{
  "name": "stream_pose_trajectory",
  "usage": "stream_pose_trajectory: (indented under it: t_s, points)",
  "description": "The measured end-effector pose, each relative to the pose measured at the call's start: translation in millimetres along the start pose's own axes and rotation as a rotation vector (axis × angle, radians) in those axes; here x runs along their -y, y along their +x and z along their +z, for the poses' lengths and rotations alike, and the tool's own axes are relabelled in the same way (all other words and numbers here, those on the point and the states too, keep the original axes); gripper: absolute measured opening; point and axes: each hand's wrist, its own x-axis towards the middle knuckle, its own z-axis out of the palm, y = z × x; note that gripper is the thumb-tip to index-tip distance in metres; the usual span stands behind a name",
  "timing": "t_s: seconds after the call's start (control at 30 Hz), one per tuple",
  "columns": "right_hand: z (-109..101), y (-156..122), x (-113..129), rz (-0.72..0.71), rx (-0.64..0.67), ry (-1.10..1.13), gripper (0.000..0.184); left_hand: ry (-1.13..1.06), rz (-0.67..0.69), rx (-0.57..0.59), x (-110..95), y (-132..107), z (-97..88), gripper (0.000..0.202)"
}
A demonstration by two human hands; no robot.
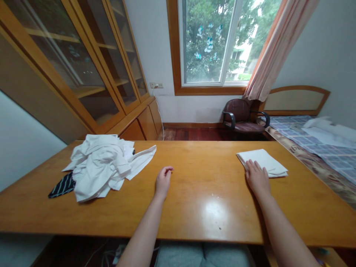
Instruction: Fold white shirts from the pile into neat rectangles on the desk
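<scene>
My right hand (257,178) lies flat with its fingers stretched out, fingertips resting on the near edge of a folded white cloth (264,161) on the right of the wooden table (194,200). My left hand (163,180) rests on the table near the middle, fingers loosely curled with nothing in them. To its left lies a crumpled pile of white clothes (104,165), with a dark striped garment (62,185) sticking out from under the pile's left side.
A wooden glass-door cabinet (83,66) stands at the left behind the table. A dark armchair (244,116) sits under the window, and a bed with a checked cover (319,144) runs along the right.
</scene>
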Motion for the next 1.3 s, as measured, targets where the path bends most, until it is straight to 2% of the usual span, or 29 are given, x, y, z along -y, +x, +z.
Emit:
stream_pose_trajectory:
  t_s: [0.1,0.3,0.43,0.57,0.73,0.9,1.3]
  points:
    - [-0.2,-3.4,-0.2,0.030,-0.006,0.001,0.046,0.008,0.007,0.007,-0.8,-0.8,0.3,0.020]
    - [-4.1,-9.9,16.1,0.067,-0.067,0.014,0.044,0.045,0.040,0.020,-1.6,-2.0,1.3,0.020]
    - [-7.5,-3.3,15.2,0.101,-0.111,0.010,0.035,0.083,0.055,0.026,-2.2,-2.5,1.5,0.020]
    - [-7.3,7.3,9.5,0.123,-0.098,-0.044,0.028,0.093,0.057,0.031,-2.2,-2.5,1.5,0.020]
    - [-5.3,7.7,9.0,0.104,-0.099,0.007,0.028,0.106,0.056,0.045,-1.3,-2.0,1.5,0.019]
    - [-7.9,-2.1,19.0,0.104,-0.115,0.038,0.028,0.114,0.060,0.052,-2.0,-2.7,1.4,0.019]
    - [-10.5,-5.2,33.8,0.222,-0.113,0.100,0.032,0.096,0.052,0.061,-4.6,-2.3,1.6,0.020]
